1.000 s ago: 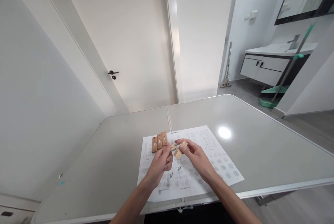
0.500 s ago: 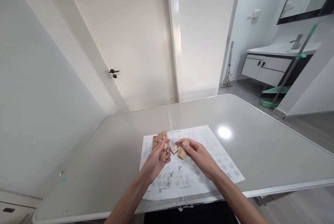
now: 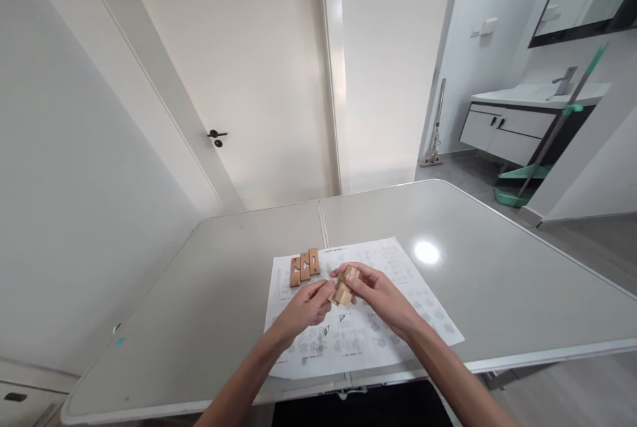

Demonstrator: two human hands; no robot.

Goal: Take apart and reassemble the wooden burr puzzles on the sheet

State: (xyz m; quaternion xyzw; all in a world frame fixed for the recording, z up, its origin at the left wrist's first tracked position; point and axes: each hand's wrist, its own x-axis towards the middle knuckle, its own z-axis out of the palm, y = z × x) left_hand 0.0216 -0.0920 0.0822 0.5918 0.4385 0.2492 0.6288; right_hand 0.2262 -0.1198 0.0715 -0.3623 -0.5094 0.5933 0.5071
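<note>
My right hand [image 3: 374,288] is closed around several light wooden puzzle pieces [image 3: 344,292], which sit together as one block with a stepped outline. From the left, my left hand [image 3: 309,306] comes up to them, thumb and fingers pinched on a wooden piece at the block's left side. Most of that piece is hidden by the fingertips. Both hands are just above a printed sheet [image 3: 358,347]. Beyond the left hand, three darker notched wooden pieces [image 3: 304,267] lie side by side on the sheet.
The sheet, covered in small grey diagrams, lies on a grey folding table [image 3: 223,294] with a seam down its middle. A white door [image 3: 269,82] stands behind the table. At the right are a sink cabinet [image 3: 512,125], a mop [image 3: 436,128] and a green dustpan [image 3: 512,197].
My left hand has moved right and brought its wooden piece against those in my right hand. The separate piece between the hands now sits with the block. The three darker pieces show fully.
</note>
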